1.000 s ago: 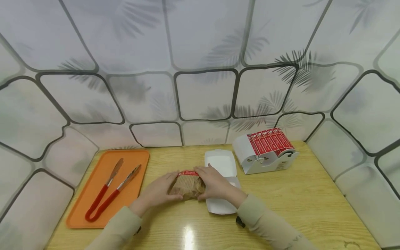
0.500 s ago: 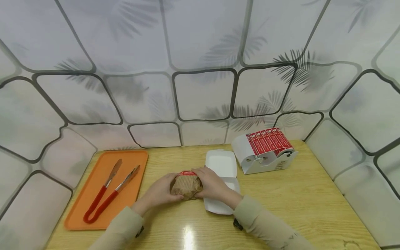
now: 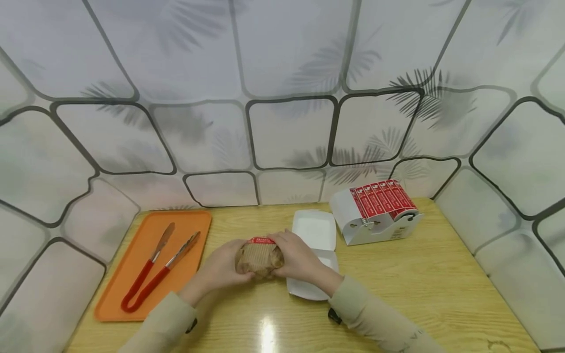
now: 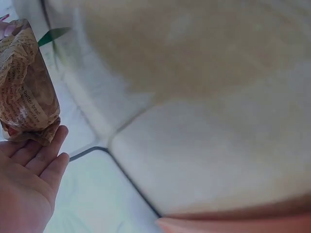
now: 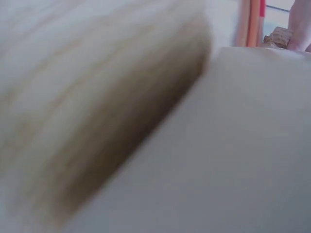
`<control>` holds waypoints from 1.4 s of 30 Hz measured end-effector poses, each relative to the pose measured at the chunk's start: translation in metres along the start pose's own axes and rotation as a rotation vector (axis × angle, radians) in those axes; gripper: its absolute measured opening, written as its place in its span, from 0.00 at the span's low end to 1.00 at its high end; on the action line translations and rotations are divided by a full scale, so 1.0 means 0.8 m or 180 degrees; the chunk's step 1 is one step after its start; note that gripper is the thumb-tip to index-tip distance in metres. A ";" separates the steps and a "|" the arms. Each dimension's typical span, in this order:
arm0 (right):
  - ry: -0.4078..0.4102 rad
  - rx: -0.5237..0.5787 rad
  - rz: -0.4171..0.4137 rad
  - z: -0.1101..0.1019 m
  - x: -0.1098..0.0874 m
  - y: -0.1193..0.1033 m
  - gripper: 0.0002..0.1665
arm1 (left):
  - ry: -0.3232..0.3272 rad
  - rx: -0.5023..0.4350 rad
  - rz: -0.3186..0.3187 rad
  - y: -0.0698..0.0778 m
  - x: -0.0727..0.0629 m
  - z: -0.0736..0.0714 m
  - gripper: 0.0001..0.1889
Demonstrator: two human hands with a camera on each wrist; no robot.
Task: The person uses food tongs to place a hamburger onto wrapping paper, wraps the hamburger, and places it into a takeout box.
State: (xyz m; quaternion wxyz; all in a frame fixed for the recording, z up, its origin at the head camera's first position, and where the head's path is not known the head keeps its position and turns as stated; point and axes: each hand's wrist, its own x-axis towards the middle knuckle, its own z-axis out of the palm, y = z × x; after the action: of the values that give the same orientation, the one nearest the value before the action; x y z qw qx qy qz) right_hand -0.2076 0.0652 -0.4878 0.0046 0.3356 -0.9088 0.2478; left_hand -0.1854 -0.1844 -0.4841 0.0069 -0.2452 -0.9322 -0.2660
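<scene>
Wrapped package (image 3: pixel 259 260) has shifted slightly toward the left edge of the bench (image 3: pixel 441 279) since one second ago. Grip state: left hand (image 3: pixel 220 267) and right hand (image 3: pixel 300 257) hold the package between them, one on each side. Package location: left of the open white container (image 3: pixel 314 228); bench contact cannot be determined. Wrapper print includes the word "butter" in the left wrist view; the red label (image 3: pixel 262 240) is too small to read. Back right corner: dispenser (image 3: pixel 375 211), red strips with illegible white print. Back left corner: orange tray (image 3: pixel 150 230) carrying red-handled tongs (image 3: pixel 153 283).
</scene>
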 end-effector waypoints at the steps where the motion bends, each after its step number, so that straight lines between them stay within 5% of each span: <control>1: 0.0019 0.0008 0.0000 -0.003 0.000 -0.002 0.56 | 0.0027 0.0014 0.0034 0.003 0.000 -0.004 0.39; 11: 0.0271 0.0114 0.0087 -0.043 -0.017 -0.014 0.57 | 0.0246 0.0255 0.0319 0.032 0.010 -0.020 0.40; 18: 0.0442 -0.0089 0.0063 -0.068 -0.047 -0.003 0.59 | 0.0160 0.0078 0.0427 0.063 0.027 -0.013 0.40; 31: 0.0493 -0.0290 0.0230 -0.090 -0.106 0.036 0.59 | -0.0150 -0.0124 0.0557 0.106 0.061 0.031 0.42; 42: 0.0331 -0.0196 0.0383 -0.071 -0.128 0.063 0.56 | -0.0386 -0.0015 0.0385 0.108 0.066 0.070 0.40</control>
State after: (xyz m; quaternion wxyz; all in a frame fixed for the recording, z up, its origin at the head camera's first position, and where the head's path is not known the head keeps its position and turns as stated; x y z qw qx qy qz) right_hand -0.1682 0.1865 -0.4783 0.0472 0.2668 -0.9331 0.2366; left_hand -0.1852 -0.0685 -0.4820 -0.0341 -0.3167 -0.9138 -0.2520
